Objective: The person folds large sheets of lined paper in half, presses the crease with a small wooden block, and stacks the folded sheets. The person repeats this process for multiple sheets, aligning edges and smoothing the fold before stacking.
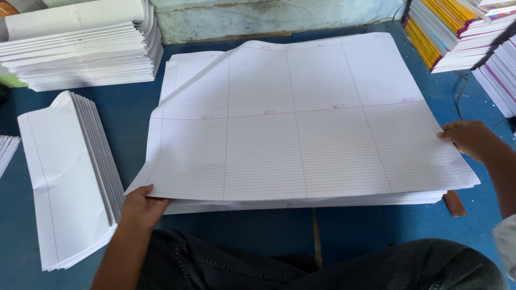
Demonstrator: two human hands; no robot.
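Note:
A large ruled white sheet (301,123) lies lifted above a stack of the same sheets (301,203) on the blue surface in front of me. My left hand (142,204) grips the sheet's near left corner. At the right edge my right hand (468,138) pinches the sheet. The far left corner of the sheet curls up off the stack.
A pile of folded ruled sheets (70,172) lies at the left. A taller stack of folded paper (86,45) stands at the back left. Stacked notebooks with coloured edges (457,32) fill the back right. My dark-trousered knees (322,266) are at the bottom.

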